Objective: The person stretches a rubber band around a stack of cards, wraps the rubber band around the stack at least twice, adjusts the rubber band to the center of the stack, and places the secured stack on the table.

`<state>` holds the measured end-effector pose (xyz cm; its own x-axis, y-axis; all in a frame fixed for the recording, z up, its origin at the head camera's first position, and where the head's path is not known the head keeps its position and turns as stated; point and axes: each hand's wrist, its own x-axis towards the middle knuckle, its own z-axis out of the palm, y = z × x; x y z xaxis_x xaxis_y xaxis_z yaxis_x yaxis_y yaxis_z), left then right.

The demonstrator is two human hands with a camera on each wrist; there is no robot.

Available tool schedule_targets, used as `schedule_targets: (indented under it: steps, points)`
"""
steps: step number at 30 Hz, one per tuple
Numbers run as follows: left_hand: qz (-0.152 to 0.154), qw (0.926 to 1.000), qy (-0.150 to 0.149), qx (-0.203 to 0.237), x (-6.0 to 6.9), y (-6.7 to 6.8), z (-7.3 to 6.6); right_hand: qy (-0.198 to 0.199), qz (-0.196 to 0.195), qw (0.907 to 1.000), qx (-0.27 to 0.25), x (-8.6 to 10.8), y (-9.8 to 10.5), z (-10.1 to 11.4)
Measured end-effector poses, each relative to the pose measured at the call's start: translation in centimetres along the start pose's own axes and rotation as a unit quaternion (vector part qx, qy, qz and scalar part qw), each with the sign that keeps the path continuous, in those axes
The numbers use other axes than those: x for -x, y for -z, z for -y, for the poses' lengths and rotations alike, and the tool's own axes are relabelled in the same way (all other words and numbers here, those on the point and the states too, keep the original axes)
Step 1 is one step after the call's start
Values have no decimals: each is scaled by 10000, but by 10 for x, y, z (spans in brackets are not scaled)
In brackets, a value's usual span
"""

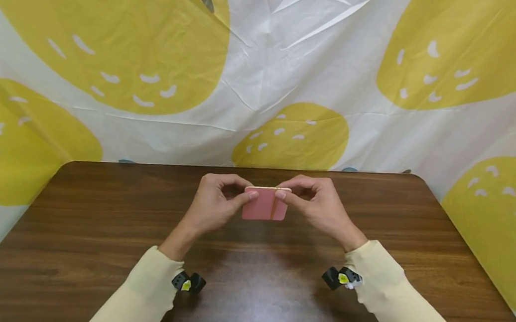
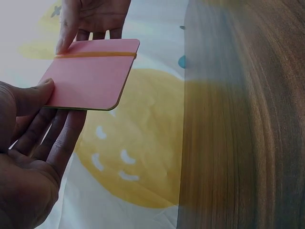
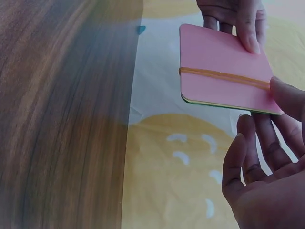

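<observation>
A small pink notebook (image 1: 262, 207) with rounded corners is held up above the table between both hands. An orange elastic band (image 3: 224, 76) runs across its cover, nearer the right hand. My left hand (image 1: 212, 202) pinches the notebook's left upper corner, thumb on the cover and fingers behind. At the opposite upper corner, my right hand (image 1: 322, 205) pinches it with the thumb beside the band. In the left wrist view the pink cover (image 2: 90, 81) faces up past the left thumb. The back of the notebook is hidden.
The brown wood-grain table (image 1: 100, 230) has rounded far corners. Behind it and along the sides hangs a white cloth (image 1: 263, 81) printed with large yellow fruit shapes. A small black wrist camera (image 1: 188, 282) sits at the left cuff, another wrist camera (image 1: 341, 278) at the right.
</observation>
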<state>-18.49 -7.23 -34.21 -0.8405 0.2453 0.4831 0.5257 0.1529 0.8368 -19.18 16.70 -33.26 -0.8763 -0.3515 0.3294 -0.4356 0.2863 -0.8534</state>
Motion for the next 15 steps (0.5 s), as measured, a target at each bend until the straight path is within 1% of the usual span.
schedule_targets:
  steps: [5,9,13,15]
  points:
    - [-47,10000,60,29,0,0,0,-139,-44,9999,9,2,3,2]
    - [-32,10000,52,38,1,-1,1,-154,-7,9999,-25,2,3,1]
    - [-12,10000,-25,76,0,-2,0,-48,-6,10000,-4,1,3,0]
    - [26,9999,-87,46,0,-3,0,77,85,9999,-29,1,2,0]
